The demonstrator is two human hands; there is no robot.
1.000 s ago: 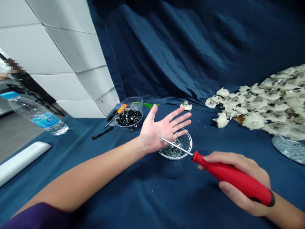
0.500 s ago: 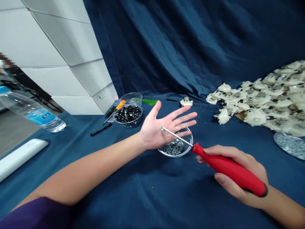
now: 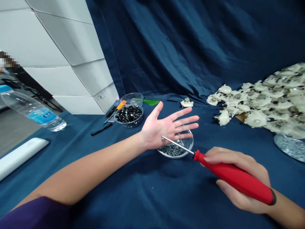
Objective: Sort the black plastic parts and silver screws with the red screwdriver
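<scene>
Hands apart. One screwdriver (image 3: 235,176), red-handled, clasped in the right hand (image 3: 252,164), its tip at the palm of the left hand (image 3: 165,127), contact unclear. Left hand flat, fingers spread, partly covering one clear bowl (image 3: 190,142) of small metal pieces (image 3: 170,150). Beyond, left: one tub (image 3: 131,124) of black parts (image 3: 128,113). Right: heaped cream parts (image 3: 257,119).

Bright, soft light; sheen on blue backdrop (image 3: 164,47); faint shadows; edges stretched.
</scene>
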